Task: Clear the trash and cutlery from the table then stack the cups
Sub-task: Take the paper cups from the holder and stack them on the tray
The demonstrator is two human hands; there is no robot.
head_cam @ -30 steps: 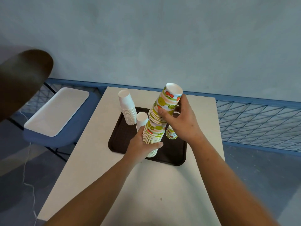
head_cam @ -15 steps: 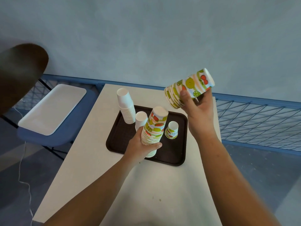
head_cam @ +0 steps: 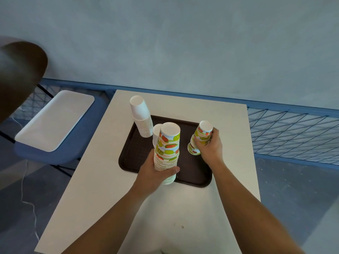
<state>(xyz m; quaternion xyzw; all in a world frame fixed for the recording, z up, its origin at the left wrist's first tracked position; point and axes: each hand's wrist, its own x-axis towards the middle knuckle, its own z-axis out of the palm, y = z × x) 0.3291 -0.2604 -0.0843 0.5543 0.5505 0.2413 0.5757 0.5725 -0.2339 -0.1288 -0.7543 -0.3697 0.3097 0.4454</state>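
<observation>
On the pale worktop [head_cam: 102,180], with open surface toward its near edge, a brown tray [head_cam: 194,173] carries a plain white cup stack [head_cam: 142,120] at its far-left corner, a tall fruit-print stack [head_cam: 168,143] wrapped low down by the left hand [head_cam: 154,178] in a full grip, and near the tray's right edge a shorter fruit-print stack [head_cam: 201,136], clasped in the grip of the right hand [head_cam: 211,151], bearing what may be small lettering, too blurred to read.

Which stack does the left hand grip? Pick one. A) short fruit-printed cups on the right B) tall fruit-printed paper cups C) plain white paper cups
B: the left hand curls around the lower rims of the tall stack of fruit-printed paper cups; the right hand holds the short fruit-printed stack.
</observation>
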